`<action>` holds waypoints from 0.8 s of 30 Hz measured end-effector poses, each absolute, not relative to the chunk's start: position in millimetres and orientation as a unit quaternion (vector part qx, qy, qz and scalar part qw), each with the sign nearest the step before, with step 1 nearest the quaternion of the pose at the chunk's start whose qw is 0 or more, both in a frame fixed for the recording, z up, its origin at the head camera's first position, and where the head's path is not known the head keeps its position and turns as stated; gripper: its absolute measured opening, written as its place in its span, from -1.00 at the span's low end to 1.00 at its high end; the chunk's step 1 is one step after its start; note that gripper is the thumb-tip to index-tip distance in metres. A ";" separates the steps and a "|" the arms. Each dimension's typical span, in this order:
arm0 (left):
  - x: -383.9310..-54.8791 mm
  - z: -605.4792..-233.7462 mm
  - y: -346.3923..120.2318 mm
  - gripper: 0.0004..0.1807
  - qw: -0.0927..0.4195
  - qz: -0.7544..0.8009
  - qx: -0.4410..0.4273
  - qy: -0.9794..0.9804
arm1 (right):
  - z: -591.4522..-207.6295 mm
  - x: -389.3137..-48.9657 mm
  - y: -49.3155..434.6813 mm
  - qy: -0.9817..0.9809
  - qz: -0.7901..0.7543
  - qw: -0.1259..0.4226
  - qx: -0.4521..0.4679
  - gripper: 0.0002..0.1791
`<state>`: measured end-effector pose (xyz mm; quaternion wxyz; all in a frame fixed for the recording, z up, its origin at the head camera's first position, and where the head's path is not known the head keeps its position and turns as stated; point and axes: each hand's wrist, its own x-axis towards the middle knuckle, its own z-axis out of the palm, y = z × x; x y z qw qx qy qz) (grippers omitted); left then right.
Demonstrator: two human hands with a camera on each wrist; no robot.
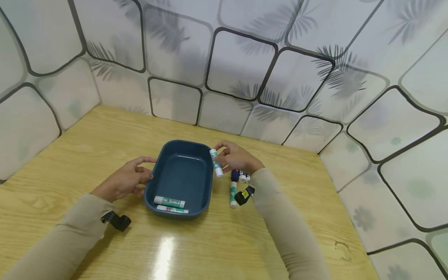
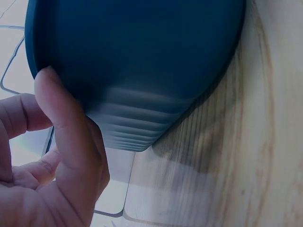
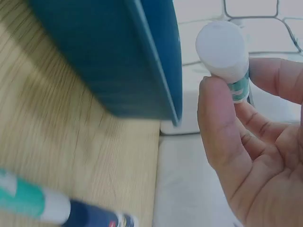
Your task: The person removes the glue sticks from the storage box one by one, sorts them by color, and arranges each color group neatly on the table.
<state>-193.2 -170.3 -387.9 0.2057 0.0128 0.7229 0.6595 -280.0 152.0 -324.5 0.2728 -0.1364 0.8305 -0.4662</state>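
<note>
My right hand [image 1: 239,157] pinches a white and green glue stick [image 1: 216,162] between thumb and fingers, at the right rim of a dark blue plastic bin [image 1: 150,194]. In the right wrist view the white end of this glue stick [image 3: 222,45] faces the camera, above the level of the rim. My left hand [image 1: 127,179] is at the bin's left side, fingers relaxed. One fingertip touches the bin wall close to the rim in the left wrist view. Inside the bin, along its near end, lie a thicker glue stick [image 1: 169,202] and a slimmer one [image 1: 172,209].
Right of the bin, another green and white glue stick [image 1: 233,194] lies on the wooden table [image 1: 115,249]. Beyond it are a dark blue tube [image 1: 235,175] and small white-capped items [image 1: 242,177], partly behind the right wrist. A patterned wall covering [image 1: 175,99] borders the table's back.
</note>
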 end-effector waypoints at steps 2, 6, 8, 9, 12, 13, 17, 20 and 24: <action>-192.9 -387.5 -170.3 -0.36 0.205 0.662 0.013 0.721 | -325.4 -278.2 160.8 0.833 -0.467 0.267 -0.132 -0.62; -192.5 -387.3 -170.1 -0.37 0.206 0.664 0.016 0.719 | -330.5 -272.8 179.1 0.833 -0.475 0.254 -0.125 -0.61; -192.4 -387.6 -169.9 -0.37 0.207 0.665 0.015 0.718 | -333.9 -268.7 187.9 0.833 -0.481 0.245 -0.124 -0.61; -192.1 -387.4 -169.7 -0.38 0.207 0.665 0.015 0.718 | -336.4 -266.7 192.2 0.832 -0.484 0.242 -0.123 -0.61; -191.6 -387.0 -169.3 -0.37 0.206 0.664 0.009 0.718 | -342.5 -260.1 203.6 0.830 -0.492 0.235 -0.117 -0.61; -191.6 -386.7 -169.3 -0.37 0.206 0.664 0.010 0.719 | -344.9 -258.3 207.1 0.828 -0.497 0.234 -0.111 -0.61; -191.8 -386.0 -168.6 -0.37 0.203 0.662 0.008 0.722 | -353.7 -251.8 221.0 0.828 -0.504 0.229 -0.093 -0.61; -192.2 -386.7 -168.3 -0.38 0.201 0.661 0.007 0.723 | -360.1 -248.3 230.3 0.833 -0.500 0.220 -0.087 -0.60; -192.2 -388.0 -167.7 -0.37 0.198 0.663 0.011 0.722 | -368.5 -243.2 240.6 0.838 -0.496 0.216 -0.072 -0.57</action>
